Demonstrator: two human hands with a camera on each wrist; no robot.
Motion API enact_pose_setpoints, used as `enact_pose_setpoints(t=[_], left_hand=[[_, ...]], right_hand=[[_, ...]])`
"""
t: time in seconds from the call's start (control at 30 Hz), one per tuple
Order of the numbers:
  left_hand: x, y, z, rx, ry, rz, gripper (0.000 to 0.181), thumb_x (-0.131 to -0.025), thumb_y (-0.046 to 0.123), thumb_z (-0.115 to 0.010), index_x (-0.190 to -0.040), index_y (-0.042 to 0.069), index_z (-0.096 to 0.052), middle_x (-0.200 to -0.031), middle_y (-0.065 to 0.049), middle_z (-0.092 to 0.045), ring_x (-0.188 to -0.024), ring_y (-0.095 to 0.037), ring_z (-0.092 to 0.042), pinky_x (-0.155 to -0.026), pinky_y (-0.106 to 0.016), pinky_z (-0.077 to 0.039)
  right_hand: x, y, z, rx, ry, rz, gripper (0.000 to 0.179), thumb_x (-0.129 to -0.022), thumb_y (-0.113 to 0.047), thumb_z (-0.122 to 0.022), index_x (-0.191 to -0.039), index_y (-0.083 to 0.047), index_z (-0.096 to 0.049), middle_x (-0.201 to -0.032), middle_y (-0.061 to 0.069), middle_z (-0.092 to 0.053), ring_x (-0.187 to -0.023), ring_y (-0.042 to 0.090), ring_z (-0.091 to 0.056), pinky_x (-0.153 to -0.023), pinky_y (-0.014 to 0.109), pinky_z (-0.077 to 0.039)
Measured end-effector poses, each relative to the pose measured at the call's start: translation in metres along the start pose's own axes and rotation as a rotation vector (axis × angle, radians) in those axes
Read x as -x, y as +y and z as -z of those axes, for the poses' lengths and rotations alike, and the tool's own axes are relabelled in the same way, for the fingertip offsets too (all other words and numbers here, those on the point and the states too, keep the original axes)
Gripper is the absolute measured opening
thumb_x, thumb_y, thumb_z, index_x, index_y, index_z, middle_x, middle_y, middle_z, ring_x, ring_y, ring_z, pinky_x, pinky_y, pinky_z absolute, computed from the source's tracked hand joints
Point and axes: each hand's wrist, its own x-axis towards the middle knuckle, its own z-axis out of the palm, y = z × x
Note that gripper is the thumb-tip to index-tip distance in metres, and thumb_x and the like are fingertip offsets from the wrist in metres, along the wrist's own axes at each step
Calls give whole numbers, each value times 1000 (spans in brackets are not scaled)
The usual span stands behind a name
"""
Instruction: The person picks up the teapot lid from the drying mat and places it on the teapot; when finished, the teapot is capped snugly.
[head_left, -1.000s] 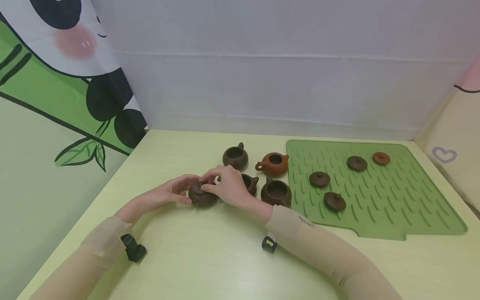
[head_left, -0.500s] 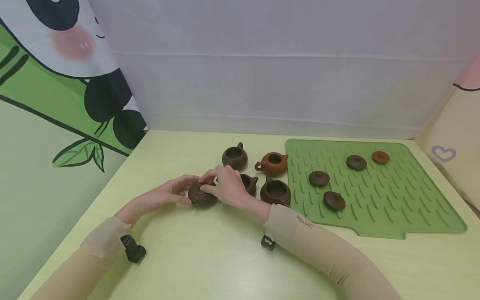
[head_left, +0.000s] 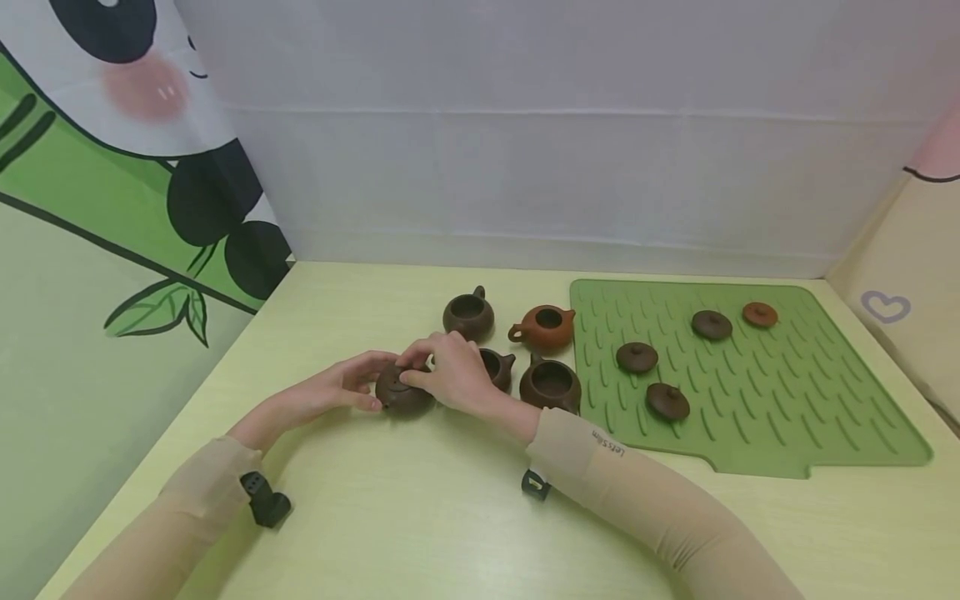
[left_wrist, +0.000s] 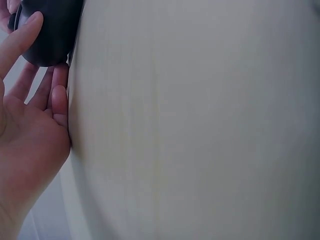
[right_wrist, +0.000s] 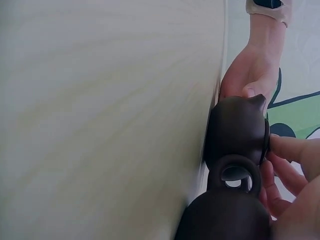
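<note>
A small dark brown teapot [head_left: 405,400] stands on the table between both hands. My left hand [head_left: 322,392] holds it from the left, the thumb on its near side and the fingers behind; the left wrist view shows the thumb against the dark body [left_wrist: 52,37]. From above, my right hand [head_left: 457,375] pinches the lid [right_wrist: 267,135], which sits on the teapot's mouth. The fingers partly hide the lid's knob. To the right, an open dark teapot [head_left: 498,367] is half hidden behind the right hand.
Other lidless teapots stand nearby: a dark one [head_left: 468,317] behind, a reddish one [head_left: 547,329] and another dark one [head_left: 551,387] to the right. A green mat [head_left: 750,400] bears several loose lids, including a reddish lid [head_left: 761,315] and a dark lid [head_left: 668,402]. A wall closes the back.
The hands and teapot keep nearly the same pose. Only the head view drifts very slightly.
</note>
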Motion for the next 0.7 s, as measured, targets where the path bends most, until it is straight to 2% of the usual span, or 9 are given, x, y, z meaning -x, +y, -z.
enact_pose_setpoints(t=[0.17,0.33,0.43,0.57,0.7], left_hand=[[0,2,-1,-15,8,-3,65,-94,17,-66,-151,23,-36,-153,-1,-41,-133,-9,-45,-108,-47,-36],[-1,3,0,-20,2,-24,65,-94,16,-66,-151,24,-36,-154,0,-39,-134,-8,-45,-108,-45,-38],[-1,4,0,-21,-4,-34,65,-94,16,-66,-151,25,-37,-155,0,-39,-136,-8,-45,-108,-44,-37],[-1,4,1,-24,-2,-24,65,-93,17,-67,-150,26,-37,-154,1,-41,-136,-9,-44,-108,-47,-37],[1,5,1,-49,3,-4,65,-92,18,-68,-149,26,-38,-150,1,-46,-132,-7,-48,-107,-46,-38]], right_hand=[[1,-2,6,40,-26,-2,17,-87,-29,-76,-104,-28,-77,-83,-16,-71,-86,8,-62,-91,37,-39],[6,-5,18,95,-75,39,27,-87,-30,-76,-114,-27,-74,-95,-14,-75,-99,12,-66,-97,41,-41],[11,-6,27,117,-112,89,32,-87,-29,-76,-119,-27,-72,-103,-12,-76,-99,12,-68,-98,44,-42],[21,-4,37,145,-139,140,41,-87,-27,-77,-126,-25,-68,-114,-6,-75,-102,14,-69,-96,45,-46],[33,0,47,177,-146,157,52,-87,-29,-76,-136,-24,-61,-122,-3,-72,-109,19,-66,-91,39,-50]])
